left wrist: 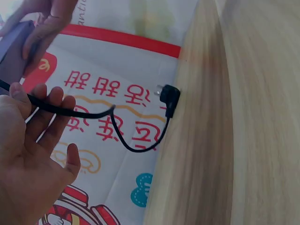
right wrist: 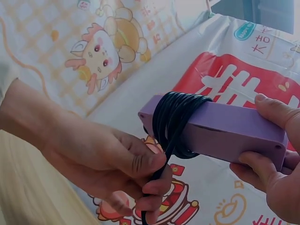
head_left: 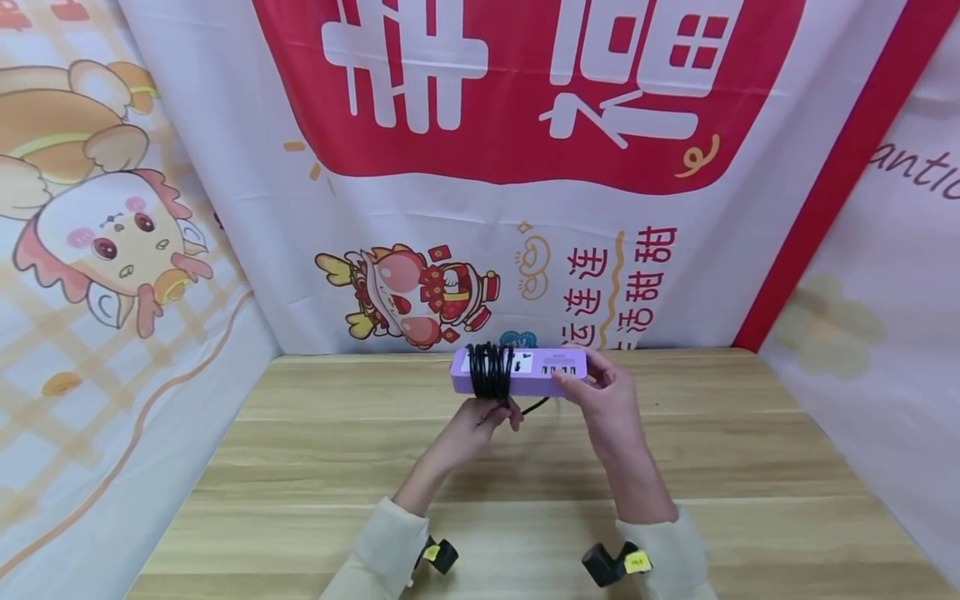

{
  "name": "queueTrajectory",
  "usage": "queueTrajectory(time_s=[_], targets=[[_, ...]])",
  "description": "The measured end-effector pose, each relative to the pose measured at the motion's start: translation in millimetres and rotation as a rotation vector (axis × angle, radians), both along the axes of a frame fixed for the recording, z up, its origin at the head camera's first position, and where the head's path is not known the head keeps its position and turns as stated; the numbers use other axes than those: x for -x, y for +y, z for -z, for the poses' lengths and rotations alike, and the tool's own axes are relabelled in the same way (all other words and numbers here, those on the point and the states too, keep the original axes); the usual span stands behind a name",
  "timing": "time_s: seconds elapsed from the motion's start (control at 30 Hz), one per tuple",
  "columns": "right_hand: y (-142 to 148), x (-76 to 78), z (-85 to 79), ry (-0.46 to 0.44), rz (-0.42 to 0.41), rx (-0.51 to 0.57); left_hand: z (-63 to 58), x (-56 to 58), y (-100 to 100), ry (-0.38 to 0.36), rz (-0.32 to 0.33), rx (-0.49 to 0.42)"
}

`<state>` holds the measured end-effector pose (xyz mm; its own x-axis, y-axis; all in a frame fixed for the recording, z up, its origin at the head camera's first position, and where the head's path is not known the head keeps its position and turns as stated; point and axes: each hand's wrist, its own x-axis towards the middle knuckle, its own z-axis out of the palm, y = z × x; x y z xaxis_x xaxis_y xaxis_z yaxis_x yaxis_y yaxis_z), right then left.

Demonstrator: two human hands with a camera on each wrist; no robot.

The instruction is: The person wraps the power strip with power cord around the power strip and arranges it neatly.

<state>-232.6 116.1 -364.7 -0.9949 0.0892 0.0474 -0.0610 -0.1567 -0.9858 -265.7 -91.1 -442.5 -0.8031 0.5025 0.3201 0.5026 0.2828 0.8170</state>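
A purple power strip point(head_left: 555, 383) with sockets and USB ports is held up above the table, its black cord point(right wrist: 176, 117) wound several times round one end. My right hand point(head_left: 603, 400) grips the other end, thumb on the near side. Just under the coils, my left hand point(right wrist: 117, 164) pinches the loose stretch of cord between thumb and fingers. In the left wrist view, that cord runs past the left hand point(left wrist: 37, 136), bends down in a loop and ends in a black plug point(left wrist: 170, 97) with metal prongs.
A light wood-grain table point(head_left: 495, 508) spreads below both hands. Printed cloth hangs close round it: a red and white banner point(head_left: 495, 200) at the back, a cartoon sheet point(head_left: 112, 250) on the left and a pale sheet point(head_left: 870, 333) on the right.
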Motion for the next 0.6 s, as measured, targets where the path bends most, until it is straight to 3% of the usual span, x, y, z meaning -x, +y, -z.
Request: queueTrajectory(time_s=[0.17,0.47,0.6], targets=[[2,-3.4,-3.7,-0.028,-0.043,0.012,2.1,2.5,-4,-0.047,0.071,-0.016],[8,-11.5,-15.1,-0.056,-0.071,0.150,5.5,4.9,-6,0.000,0.207,-0.062],[9,-13.8,-15.7,-0.025,-0.081,0.190,6.9,6.5,-7,0.006,0.216,-0.070]])
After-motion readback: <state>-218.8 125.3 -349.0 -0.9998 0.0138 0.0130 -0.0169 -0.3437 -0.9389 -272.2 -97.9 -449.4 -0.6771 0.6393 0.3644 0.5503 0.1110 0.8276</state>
